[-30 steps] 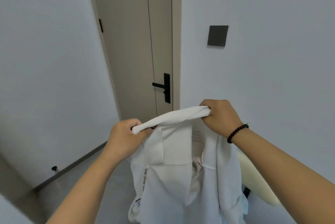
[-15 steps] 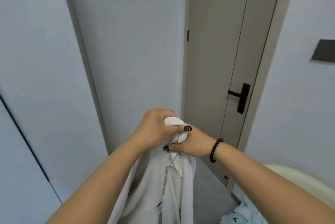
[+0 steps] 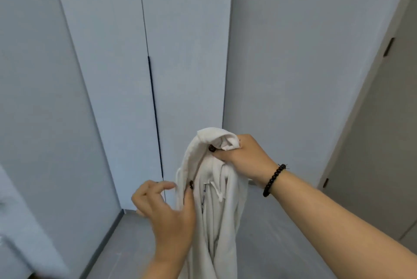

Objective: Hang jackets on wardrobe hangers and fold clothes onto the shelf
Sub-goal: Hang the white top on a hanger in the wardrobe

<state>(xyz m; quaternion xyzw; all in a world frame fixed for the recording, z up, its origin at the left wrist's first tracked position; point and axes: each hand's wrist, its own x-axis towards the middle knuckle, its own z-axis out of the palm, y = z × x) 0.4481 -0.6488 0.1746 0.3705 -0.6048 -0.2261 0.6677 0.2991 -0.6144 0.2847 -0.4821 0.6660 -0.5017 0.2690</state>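
A white jacket (image 3: 222, 215) hangs bunched in front of me, gathered at its collar. My right hand (image 3: 242, 156), with a black bead bracelet at the wrist, grips the folded collar at the top. My left hand (image 3: 167, 206) is lower and to the left of the fabric, fingers loosely spread, its thumb resting against the jacket's left edge and holding nothing. Closed pale-blue wardrobe doors (image 3: 112, 75) stand straight ahead, with a dark vertical handle groove (image 3: 155, 120) between two of them. No hanger or shelf is in view.
A pale wall (image 3: 304, 64) meets the wardrobe at the right. A beige room door (image 3: 383, 143) stands at the far right. Grey floor (image 3: 282, 245) stretches below the jacket.
My view has swung left from the room door to the wardrobe. Both hands held the collar before; now my left hand has let go and dropped lower, and only the right holds it.
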